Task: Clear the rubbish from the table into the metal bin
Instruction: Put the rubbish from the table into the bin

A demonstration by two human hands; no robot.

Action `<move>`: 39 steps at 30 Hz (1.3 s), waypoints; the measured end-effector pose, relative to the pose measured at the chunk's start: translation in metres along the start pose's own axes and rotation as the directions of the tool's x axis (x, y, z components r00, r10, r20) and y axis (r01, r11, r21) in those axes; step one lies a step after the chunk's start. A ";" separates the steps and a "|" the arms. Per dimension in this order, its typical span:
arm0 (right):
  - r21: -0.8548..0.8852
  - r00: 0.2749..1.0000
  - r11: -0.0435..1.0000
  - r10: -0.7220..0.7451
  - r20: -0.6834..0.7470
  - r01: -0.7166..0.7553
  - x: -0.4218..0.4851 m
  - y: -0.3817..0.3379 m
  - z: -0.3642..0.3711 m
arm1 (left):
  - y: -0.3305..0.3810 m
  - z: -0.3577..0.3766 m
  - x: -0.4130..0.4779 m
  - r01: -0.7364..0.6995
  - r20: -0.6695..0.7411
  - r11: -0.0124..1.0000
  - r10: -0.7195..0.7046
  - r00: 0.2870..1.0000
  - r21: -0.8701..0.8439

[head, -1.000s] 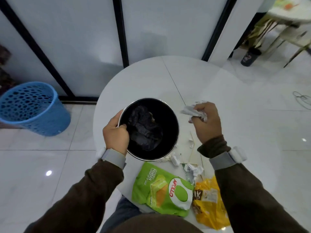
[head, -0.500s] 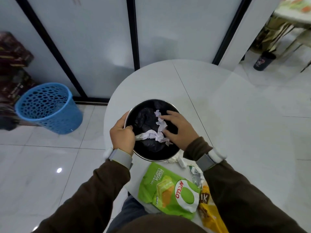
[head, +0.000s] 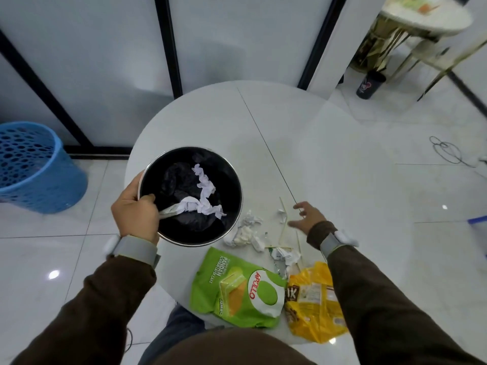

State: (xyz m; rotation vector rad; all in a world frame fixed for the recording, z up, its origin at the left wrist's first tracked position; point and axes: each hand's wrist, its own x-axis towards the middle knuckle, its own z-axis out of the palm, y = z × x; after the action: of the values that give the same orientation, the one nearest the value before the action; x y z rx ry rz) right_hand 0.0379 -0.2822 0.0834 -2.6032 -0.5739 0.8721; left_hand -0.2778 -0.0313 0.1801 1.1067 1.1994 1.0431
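My left hand (head: 135,213) grips the near-left rim of the metal bin (head: 232,227), which has a black liner and stands at the left edge of the round white table (head: 263,133). A twisted strip of white paper (head: 203,196) lies inside the bin. My right hand (head: 307,217) hovers open, fingers spread, just right of the bin above crumpled paper scraps (head: 243,233) and thin wooden sticks (head: 284,219). A green Apollo snack bag (head: 237,288) and a yellow snack bag (head: 316,301) lie at the table's near edge.
A blue perforated plastic basket (head: 34,167) stands on the tiled floor to the left. Glass wall panels with black frames rise behind the table. At the far right are another table with gold legs (head: 421,25), a dark cup (head: 370,84) and a cable (head: 448,152) on the floor.
My right hand carried the crumpled white paper over the bin, let it go inside, and has moved back out to the right above the scraps, empty. My left hand kept its hold on the rim.
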 end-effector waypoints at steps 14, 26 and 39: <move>-0.343 0.989 0.935 0.122 0.079 -0.088 -0.024 0.030 0.100 | 0.008 0.008 -0.008 0.044 0.041 0.998 -0.046 0.998 0.045; 0.073 0.991 0.995 0.071 -0.112 -0.064 -0.006 0.039 0.086 | 0.004 0.001 -0.009 0.061 0.025 0.995 -0.063 0.998 0.074; -0.132 0.996 0.989 -0.059 0.067 0.067 -0.001 -0.013 0.079 | 0.000 -0.004 -0.007 0.032 0.017 0.995 -0.033 0.999 0.092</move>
State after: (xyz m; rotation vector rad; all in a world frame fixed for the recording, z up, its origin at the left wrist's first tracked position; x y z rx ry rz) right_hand -0.0156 -0.2570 0.0296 -2.6683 -0.7530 0.9281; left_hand -0.2828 -0.0376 0.1811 1.1614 1.2565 0.9590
